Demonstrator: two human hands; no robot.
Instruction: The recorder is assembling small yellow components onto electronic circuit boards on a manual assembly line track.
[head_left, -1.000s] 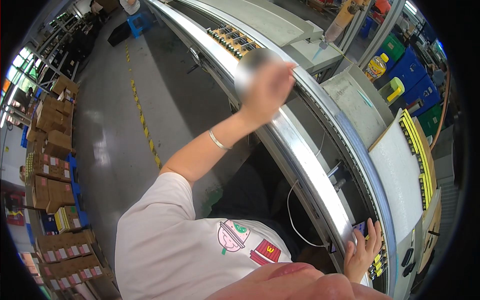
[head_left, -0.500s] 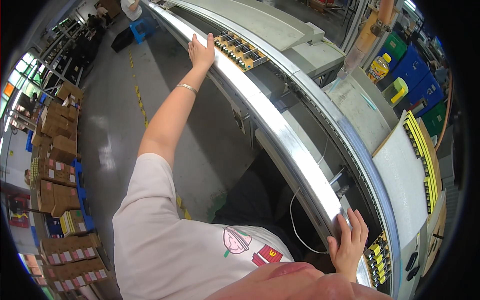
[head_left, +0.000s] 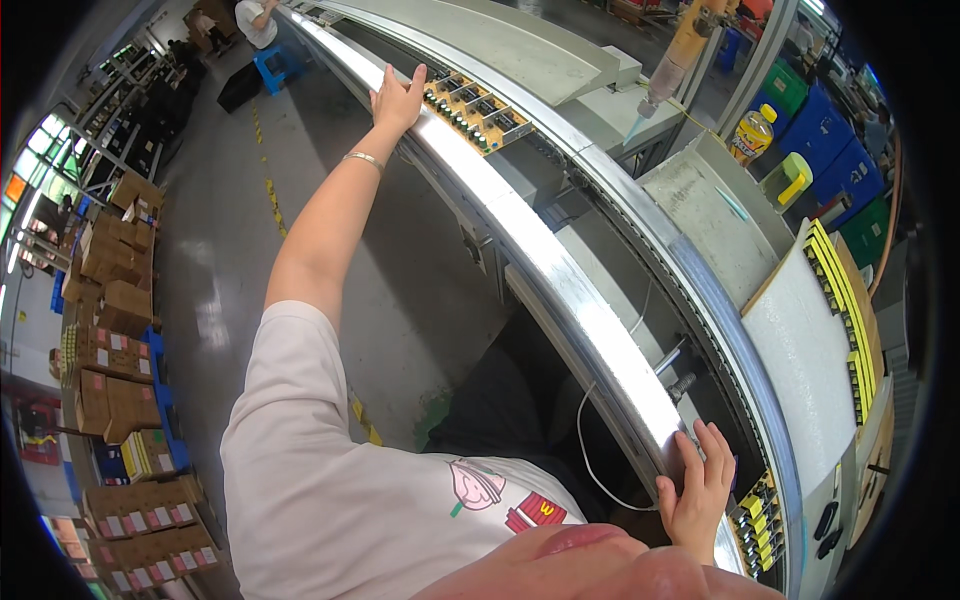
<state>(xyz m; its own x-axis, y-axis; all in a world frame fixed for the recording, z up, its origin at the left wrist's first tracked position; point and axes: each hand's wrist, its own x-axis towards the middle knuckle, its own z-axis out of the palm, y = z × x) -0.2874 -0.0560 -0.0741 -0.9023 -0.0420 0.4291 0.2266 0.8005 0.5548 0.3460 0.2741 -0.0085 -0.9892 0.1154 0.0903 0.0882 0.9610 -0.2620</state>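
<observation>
My left hand [head_left: 400, 102] rests with fingers apart on the shiny metal rail [head_left: 540, 245] of a conveyor line. Its fingertips are next to a tan circuit board panel [head_left: 478, 112] that carries black and green components and lies across the conveyor. Nearer to me, my right hand [head_left: 700, 492] lies on the same rail, palm down and fingers spread, holding nothing. Just right of it, a second circuit board [head_left: 758, 525] with yellow components sits on the conveyor, partly cut off by the lower edge of the picture.
Beyond the conveyor hangs an orange dispenser with a clear nozzle [head_left: 655, 90]. A yellow-capped bottle [head_left: 754, 135] and a yellow-handled jug [head_left: 788, 182] stand near blue bins [head_left: 825, 130]. White foam [head_left: 805, 345] borders a row of yellow parts [head_left: 850, 330]. Stacked cartons [head_left: 115, 345] line the left.
My left hand and forearm have shifted slightly left along the rail's edge. The dispenser nozzle appears farther left and higher. My right hand stays in place.
</observation>
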